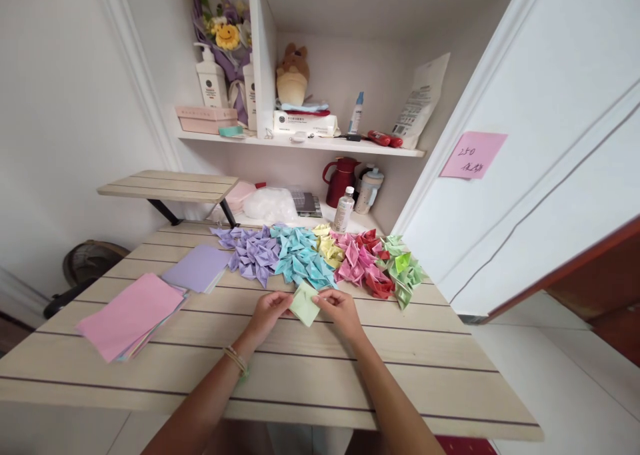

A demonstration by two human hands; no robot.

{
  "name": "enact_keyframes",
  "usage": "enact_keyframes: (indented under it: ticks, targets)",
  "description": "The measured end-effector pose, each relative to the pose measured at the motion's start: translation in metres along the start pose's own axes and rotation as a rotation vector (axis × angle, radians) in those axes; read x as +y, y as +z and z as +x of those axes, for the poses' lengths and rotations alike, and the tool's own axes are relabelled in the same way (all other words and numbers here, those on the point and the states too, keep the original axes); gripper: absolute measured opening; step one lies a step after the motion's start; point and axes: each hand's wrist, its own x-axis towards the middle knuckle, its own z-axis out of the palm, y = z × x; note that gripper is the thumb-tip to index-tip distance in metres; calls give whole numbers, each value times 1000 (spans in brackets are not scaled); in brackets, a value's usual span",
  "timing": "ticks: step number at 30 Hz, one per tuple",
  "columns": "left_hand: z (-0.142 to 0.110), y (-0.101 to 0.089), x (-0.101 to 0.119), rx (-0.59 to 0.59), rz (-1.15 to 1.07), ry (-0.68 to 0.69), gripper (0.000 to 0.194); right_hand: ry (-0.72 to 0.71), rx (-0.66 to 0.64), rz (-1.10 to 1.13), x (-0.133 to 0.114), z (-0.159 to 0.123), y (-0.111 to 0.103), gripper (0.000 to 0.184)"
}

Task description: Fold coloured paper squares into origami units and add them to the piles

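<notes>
My left hand [267, 312] and my right hand [339, 308] both pinch a small pale green folded paper [305, 304], holding it just above the wooden table [310, 368]. The left fingers grip its left edge, the right fingers its upper right corner. Right behind the paper lies a row of folded paper pieces [320, 258], sorted by colour: purple, blue, yellow, pink, red and green. A beaded bracelet sits on my left wrist.
A pink-topped stack of paper sheets [131, 315] and a purple sheet stack [199, 268] lie at the table's left. A red jug [341, 178], bottles and a plastic bag stand at the back. Above runs a shelf [300, 142] with boxes and bottles. A pink note [473, 154] sticks on the right wall.
</notes>
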Motion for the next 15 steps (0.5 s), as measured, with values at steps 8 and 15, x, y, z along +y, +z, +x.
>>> enact_keyframes:
  ticks: [8,15]
  targets:
    - [2,1,0,15,64,82,28,-19,-27,31,-1,-1,4,27]
    - [-2,3,1,-51,108,104,30,-61,-97,-91,-5,-2,0,27]
